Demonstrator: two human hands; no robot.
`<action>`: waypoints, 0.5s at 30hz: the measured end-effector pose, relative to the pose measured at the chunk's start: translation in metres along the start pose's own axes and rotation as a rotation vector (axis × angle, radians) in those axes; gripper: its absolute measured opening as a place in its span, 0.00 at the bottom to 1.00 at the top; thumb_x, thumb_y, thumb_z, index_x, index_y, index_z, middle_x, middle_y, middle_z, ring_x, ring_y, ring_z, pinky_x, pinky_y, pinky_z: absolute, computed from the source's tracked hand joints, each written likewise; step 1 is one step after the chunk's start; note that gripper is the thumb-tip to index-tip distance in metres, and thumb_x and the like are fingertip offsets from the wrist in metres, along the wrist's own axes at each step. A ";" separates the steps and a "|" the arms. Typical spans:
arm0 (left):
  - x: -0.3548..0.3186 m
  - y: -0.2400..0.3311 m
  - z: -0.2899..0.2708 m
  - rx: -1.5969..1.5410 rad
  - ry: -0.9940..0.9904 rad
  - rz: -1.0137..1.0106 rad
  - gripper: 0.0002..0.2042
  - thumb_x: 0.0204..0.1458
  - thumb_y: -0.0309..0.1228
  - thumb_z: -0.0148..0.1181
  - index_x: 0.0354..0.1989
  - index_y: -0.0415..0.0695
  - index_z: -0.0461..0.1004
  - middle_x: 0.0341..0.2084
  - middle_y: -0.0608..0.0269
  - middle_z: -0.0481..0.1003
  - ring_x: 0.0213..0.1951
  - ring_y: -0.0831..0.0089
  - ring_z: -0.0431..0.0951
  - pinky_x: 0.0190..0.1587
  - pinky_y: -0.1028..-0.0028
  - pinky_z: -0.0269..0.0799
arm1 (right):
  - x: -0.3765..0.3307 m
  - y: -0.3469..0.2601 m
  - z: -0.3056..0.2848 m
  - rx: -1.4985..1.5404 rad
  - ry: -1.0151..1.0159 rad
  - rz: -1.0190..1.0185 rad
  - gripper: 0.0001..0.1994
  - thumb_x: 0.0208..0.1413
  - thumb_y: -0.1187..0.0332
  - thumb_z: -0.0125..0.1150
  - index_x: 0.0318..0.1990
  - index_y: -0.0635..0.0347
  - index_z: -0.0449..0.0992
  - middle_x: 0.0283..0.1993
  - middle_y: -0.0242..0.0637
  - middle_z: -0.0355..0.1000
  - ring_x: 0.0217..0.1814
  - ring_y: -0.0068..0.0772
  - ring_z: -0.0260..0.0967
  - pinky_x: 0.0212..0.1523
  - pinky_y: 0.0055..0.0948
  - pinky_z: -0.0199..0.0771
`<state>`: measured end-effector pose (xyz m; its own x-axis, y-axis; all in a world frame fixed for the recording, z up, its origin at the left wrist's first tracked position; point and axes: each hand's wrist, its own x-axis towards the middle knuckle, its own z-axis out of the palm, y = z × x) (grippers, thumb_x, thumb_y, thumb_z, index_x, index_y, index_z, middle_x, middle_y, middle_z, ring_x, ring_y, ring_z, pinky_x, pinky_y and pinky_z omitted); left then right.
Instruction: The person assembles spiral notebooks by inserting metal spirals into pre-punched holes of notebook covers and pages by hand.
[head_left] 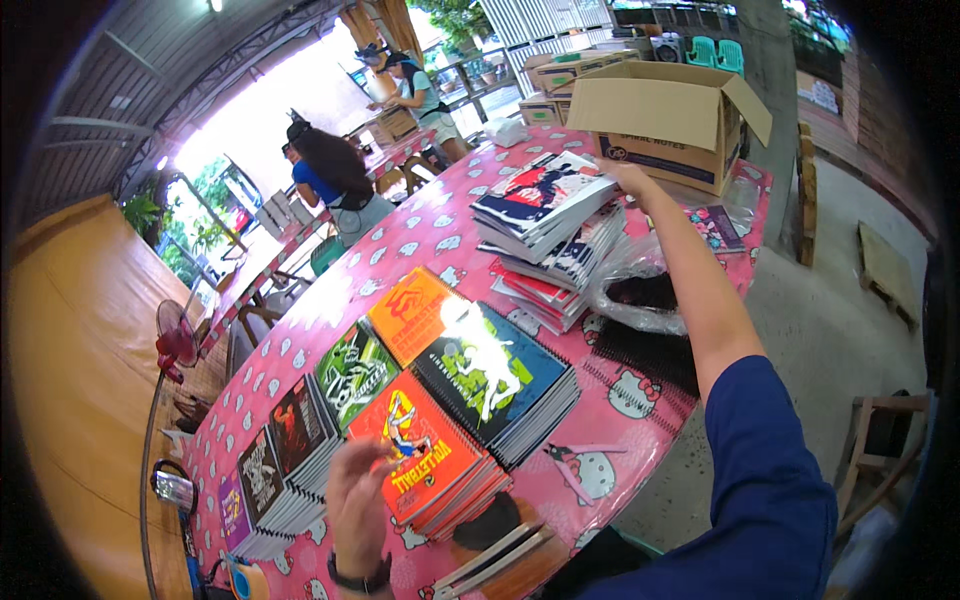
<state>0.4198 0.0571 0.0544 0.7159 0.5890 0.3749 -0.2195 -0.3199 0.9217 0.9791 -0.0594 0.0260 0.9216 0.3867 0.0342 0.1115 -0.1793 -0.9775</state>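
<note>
Notebook stack (pixel 541 200) just left of right hand (pixel 628 179); can't tell its grip. Left hand (pixel 357 497) half-curled, looks empty; orange notebooks (pixel 432 468) just right. Probably stack handling; calls for steady edge hold.

Open-sided workshop, packing type: spiral-notebook stacks (pixel 490 375) and open carton (pixel 668 125) on pink-covered table (pixel 425 238), co-workers (pixel 338 172) beyond table, metal truss roof (pixel 90 85) above it, concrete floor (pixel 790 300) right of it.

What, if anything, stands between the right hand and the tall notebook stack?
Nothing visible: the right hand is at the far right corner of the tall notebook stack. The clear plastic wrap lies beside the stack, not between them.
</note>
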 end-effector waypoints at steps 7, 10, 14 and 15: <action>0.174 -0.063 0.101 -0.362 -0.248 -0.446 0.27 0.58 0.43 0.46 0.60 0.39 0.54 0.55 0.53 0.62 0.54 0.66 0.65 0.54 0.65 0.62 | -0.015 -0.018 -0.012 -0.100 -0.228 -0.034 0.29 0.43 0.38 0.55 0.52 0.38 0.73 0.46 0.33 0.70 0.43 0.33 0.63 0.48 0.43 0.55; 0.226 -0.094 0.148 -0.374 -0.199 -0.526 0.36 0.54 0.48 0.50 0.63 0.37 0.45 0.59 0.47 0.55 0.58 0.60 0.60 0.57 0.60 0.58 | -0.004 -0.016 -0.020 -0.137 -0.211 -0.056 0.28 0.43 0.38 0.55 0.49 0.41 0.76 0.43 0.33 0.72 0.42 0.32 0.64 0.46 0.39 0.57; 0.248 -0.113 0.176 -0.374 -0.104 -0.608 0.49 0.47 0.56 0.55 0.65 0.35 0.34 0.61 0.41 0.47 0.60 0.50 0.53 0.59 0.53 0.52 | -0.006 -0.015 -0.006 -0.155 -0.168 -0.074 0.32 0.42 0.42 0.63 0.46 0.63 0.76 0.46 0.46 0.71 0.46 0.38 0.66 0.48 0.35 0.62; 0.249 -0.105 0.183 -0.374 -0.098 -0.598 0.45 0.48 0.55 0.55 0.64 0.37 0.42 0.59 0.44 0.52 0.59 0.51 0.55 0.58 0.52 0.52 | -0.003 -0.014 -0.007 -0.138 -0.182 -0.069 0.36 0.40 0.40 0.64 0.47 0.66 0.74 0.47 0.49 0.70 0.47 0.40 0.66 0.48 0.35 0.63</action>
<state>0.7425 0.1011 0.0322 0.8373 0.5087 -0.2002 0.0291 0.3241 0.9456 0.9779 -0.0645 0.0415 0.8291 0.5569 0.0491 0.2329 -0.2642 -0.9359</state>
